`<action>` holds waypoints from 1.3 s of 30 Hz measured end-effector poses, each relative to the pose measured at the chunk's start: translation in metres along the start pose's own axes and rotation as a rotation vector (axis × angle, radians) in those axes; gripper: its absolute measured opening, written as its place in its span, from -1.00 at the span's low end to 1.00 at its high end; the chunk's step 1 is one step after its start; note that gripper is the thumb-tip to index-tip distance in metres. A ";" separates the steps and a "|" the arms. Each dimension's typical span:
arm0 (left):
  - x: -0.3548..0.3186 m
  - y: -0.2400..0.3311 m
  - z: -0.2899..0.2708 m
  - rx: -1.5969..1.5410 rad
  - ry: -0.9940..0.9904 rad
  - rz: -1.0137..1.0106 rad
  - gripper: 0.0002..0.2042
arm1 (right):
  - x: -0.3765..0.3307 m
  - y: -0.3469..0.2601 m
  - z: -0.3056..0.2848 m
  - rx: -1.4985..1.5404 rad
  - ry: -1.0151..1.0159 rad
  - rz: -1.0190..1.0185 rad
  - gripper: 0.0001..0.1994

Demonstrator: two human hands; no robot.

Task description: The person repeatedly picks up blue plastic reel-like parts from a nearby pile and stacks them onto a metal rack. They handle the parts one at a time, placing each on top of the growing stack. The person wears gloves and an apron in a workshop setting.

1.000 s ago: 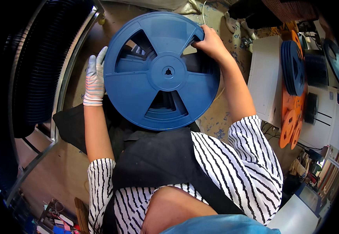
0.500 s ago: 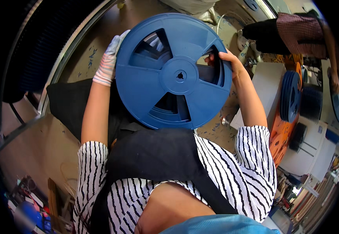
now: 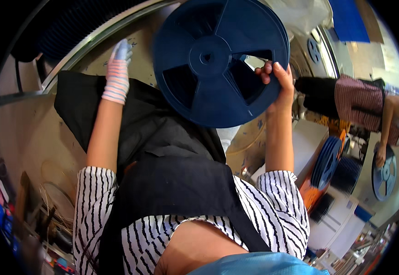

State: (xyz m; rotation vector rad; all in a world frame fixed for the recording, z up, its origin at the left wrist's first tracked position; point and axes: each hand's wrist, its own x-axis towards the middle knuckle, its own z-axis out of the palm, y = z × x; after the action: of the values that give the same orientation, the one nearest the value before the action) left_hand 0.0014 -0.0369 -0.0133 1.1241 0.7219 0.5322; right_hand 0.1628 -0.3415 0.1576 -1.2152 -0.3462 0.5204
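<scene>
A big round dark blue plastic reel (image 3: 221, 62), with a hub in the middle and cut-out windows between its spokes, is held up in the air, near the top of the picture. It is not resting on anything. It is gripped at its right rim only, by the bare right hand (image 3: 280, 82). The fingers of that hand are curled through one window and closed on the rim, with the thumb at the edge.

Behind the reel a long worn work surface (image 3: 30, 133) with a shiny metal edge strip is seen. A black cloth (image 3: 140, 119) is spread over its near edge, below the reel.

The left hand (image 3: 117, 73) is in a white striped glove and is apart from the reel, out to its left, over the far part of the black cloth. Its fingers are stretched out fairly straight and nothing is held in them.

At the right edge of the picture, more blue reels (image 3: 326, 161) are stood on edge beside orange reels (image 3: 310, 195). Further right, another blue reel (image 3: 383, 173) is held by another person's hand (image 3: 381, 156).

By the look of it, the reel has been picked up and is only being carried by one hand. It has not been set down on any place yet, so that part is left. Where it belongs cannot be told.
</scene>
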 end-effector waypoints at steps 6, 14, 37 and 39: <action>-0.068 0.003 0.056 0.470 -0.194 0.084 -0.08 | 0.016 0.056 0.052 0.021 -0.003 -0.134 -0.58; -0.058 0.007 0.076 0.298 0.067 -0.039 0.00 | 0.012 0.093 0.089 0.150 -0.092 -0.135 -0.38; -0.101 0.028 -0.132 -1.276 -0.540 0.204 -0.01 | 0.090 0.134 0.071 0.654 -0.268 0.228 -0.66; -0.101 0.029 -0.132 -1.255 -0.453 0.226 -0.09 | 0.090 0.134 0.073 0.664 -0.353 0.269 -0.67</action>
State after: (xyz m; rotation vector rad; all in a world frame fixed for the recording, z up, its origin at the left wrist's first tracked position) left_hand -0.1653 -0.0168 0.0059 0.1029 -0.1953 0.7222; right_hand 0.1739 -0.1996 0.0519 -0.5205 -0.2740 0.9971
